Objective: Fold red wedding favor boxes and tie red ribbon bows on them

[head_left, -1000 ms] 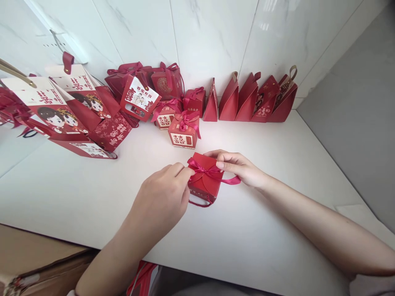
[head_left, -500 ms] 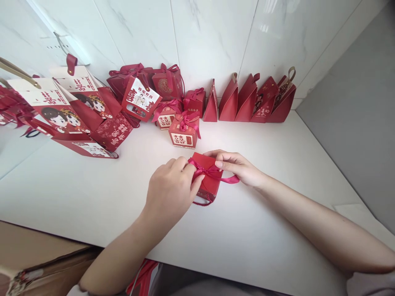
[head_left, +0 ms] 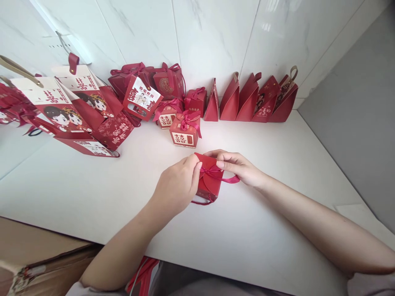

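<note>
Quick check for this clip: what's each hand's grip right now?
Left hand: closed, pinching the pink ribbon on its left side.
Right hand: closed, thumb and finger on the ribbon's right side.

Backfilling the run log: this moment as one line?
left hand: pinching pink ribbon, left of knot | right hand: pinching ribbon, right of knot | red box: between hands, top flaps folded

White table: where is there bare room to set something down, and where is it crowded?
Bare: between left forearm and printed boxes; between both forearms, nearer than the held box; between right forearm and triangular boxes. Crowded: along the wall, especially left.
</note>
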Available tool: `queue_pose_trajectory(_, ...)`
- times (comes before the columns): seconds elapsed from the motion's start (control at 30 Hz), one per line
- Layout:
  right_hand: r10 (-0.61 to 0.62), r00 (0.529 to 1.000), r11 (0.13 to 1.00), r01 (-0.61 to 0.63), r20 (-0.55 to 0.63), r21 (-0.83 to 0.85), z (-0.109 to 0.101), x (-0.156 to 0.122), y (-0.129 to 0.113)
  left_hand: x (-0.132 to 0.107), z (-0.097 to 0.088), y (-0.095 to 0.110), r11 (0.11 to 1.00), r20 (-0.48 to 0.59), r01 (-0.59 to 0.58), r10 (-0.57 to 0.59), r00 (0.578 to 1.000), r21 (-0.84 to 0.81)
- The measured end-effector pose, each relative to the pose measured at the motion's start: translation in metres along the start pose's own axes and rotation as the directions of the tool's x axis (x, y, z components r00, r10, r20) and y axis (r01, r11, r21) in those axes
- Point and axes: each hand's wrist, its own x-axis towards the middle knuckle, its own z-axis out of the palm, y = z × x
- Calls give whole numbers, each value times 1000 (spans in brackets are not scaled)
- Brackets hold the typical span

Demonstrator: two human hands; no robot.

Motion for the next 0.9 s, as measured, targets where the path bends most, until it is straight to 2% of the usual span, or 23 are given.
queue_pose_trajectory(0.1, -37, 999, 998, 37, 10, -45, 0, 0, 1, 2, -5, -2, 991, 91, 115, -108, 990, -74)
queue_pose_trajectory(0.17, -63, 998, 994, 65, 22, -90, -1, -1, 2, 2, -10, -3, 981, 117, 137, -121, 986, -134)
queue_pose_trajectory(0.37, -103, 993, 988, 109, 59, -107, -1, -2, 1, -4, -20, -7, 983, 193, 23, 13, 981, -182)
queue_pose_trajectory(0.67, -89, 994, 993, 93, 57, -71, -2, -1, 4, -5, -18, -9, 988, 89, -55, 68, 994, -148)
queue_pose_trajectory(0.83, -105, 994, 988, 107, 26, -112, -1, -2, 3, -3, -16, -9, 990, 66, 4, 6, 998, -142)
queue_pose_trajectory(0.9, -121, 993, 984, 122, 14, -127, -1, -3, 3, -2, -16, -9, 984, 96, 45, -29, 995, -172)
